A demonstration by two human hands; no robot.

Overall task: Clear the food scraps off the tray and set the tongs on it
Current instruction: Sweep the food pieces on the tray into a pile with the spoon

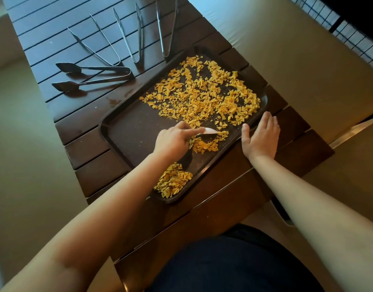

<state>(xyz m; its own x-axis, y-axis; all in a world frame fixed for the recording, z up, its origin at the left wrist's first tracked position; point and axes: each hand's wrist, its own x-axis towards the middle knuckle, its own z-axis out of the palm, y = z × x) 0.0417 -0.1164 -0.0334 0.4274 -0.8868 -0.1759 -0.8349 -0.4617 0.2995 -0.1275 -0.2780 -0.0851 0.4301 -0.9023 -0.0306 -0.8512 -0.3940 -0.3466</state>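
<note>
1. Tray (126, 131): dark, rectangular, lying askew on the slatted table (93, 114). Left part bare. Scraps (202, 95) (yellow-orange flakes) thick over the far and right parts. One gathered heap (173, 180) sits at the near corner, and a smaller clump (204, 145) lies just beside the left hand.
2. Left hand (173, 140): fingers curled round a small pale scraper (208, 131). Forefinger lies along its top, blade down among the scraps near the tray's near rim.
3. Right hand (261, 138): fingers straight and flat, gripping nothing. Palm rests on the table against the tray's right rim, thumb touching the rim.
4. Tongs (126, 39): four pairs fanned out on the table beyond the tray's far-left corner. The rightmost pair's hinge end touches or overlaps the far rim; cannot tell which. None are yet set on the tray.
5. Judged step: raking scraps toward the near-corner heap. Early stage, since most scraps are unswept.
6. Method notes (judgement):
   - Keep the blade edge flush on the tray floor and tilted low; fine crumbs slip under a raised edge.
   - Short overlapping strokes from the far rim toward the heap, one lane at a time.
   - Right hand should brace the rim firmly, since the tray may slide on the slats.
   - Slow near the heap, where flakes could hop the shallow rim and drop into the slat gaps.
   - Sweep the rim corners last, as crumbs collect there.
</note>
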